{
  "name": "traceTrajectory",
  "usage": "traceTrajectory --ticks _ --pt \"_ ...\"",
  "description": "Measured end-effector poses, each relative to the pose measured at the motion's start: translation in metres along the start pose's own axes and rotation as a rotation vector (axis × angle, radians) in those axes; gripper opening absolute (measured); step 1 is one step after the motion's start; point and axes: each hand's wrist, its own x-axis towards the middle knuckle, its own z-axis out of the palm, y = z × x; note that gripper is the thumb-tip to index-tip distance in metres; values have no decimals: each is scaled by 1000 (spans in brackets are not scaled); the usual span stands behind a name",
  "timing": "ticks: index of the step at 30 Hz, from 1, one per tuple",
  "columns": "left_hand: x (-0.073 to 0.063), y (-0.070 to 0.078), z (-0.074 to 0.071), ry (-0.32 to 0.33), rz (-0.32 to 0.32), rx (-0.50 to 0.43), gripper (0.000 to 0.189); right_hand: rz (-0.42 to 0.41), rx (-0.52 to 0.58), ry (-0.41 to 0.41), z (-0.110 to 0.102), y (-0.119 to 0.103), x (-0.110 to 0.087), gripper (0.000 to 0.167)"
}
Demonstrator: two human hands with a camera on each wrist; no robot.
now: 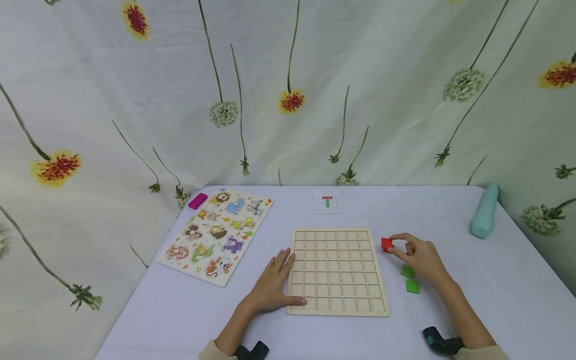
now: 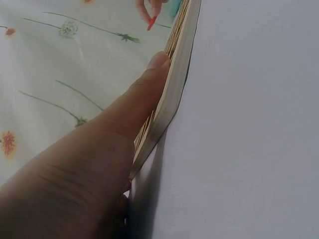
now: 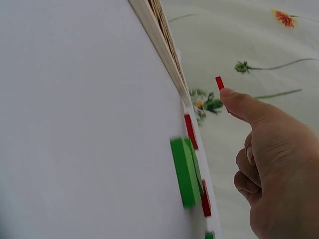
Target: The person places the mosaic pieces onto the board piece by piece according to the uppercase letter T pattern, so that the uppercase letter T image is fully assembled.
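A pale wooden grid board (image 1: 337, 272) lies on the white table. My left hand (image 1: 272, 285) rests along its left side, fingers straight and thumb over the near-left corner; the left wrist view shows the thumb (image 2: 144, 89) on the rim. My right hand (image 1: 418, 257) pinches a small red square tile (image 1: 386, 242) between thumb and index finger, just right of the board. In the right wrist view this tile (image 3: 220, 82) is raised above the table. Two green tiles (image 1: 407, 272) lie near the right wrist. Red tiles (image 3: 191, 132) also lie on the table in the right wrist view.
A card (image 1: 328, 203) with a red and green T pattern on a grid lies behind the board. To the left are an animal picture board (image 1: 216, 235) and a magenta block (image 1: 198, 201). A turquoise bottle-shaped object (image 1: 486, 212) lies at the far right. Flowered cloth (image 1: 288, 140) hangs behind.
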Motion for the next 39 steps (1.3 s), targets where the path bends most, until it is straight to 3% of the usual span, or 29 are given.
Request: traceTrajectory --ticks 6,12,21,30,39 --pt "-1 0 -1 6 7 -3 118 -62 54 -57 31 -27 11 30" --pt "-1 0 -2 1 18 0 117 -43 138 -115 63 -55 21 30" --pt "0 1 -2 -6 31 7 115 -64 144 -95 98 -77 35 32" --pt "-1 1 -2 1 28 6 115 -58 135 -122 111 -86 41 33" --pt "-2 0 -3 -2 17 -7 115 -67 56 -149 113 -89 44 33"
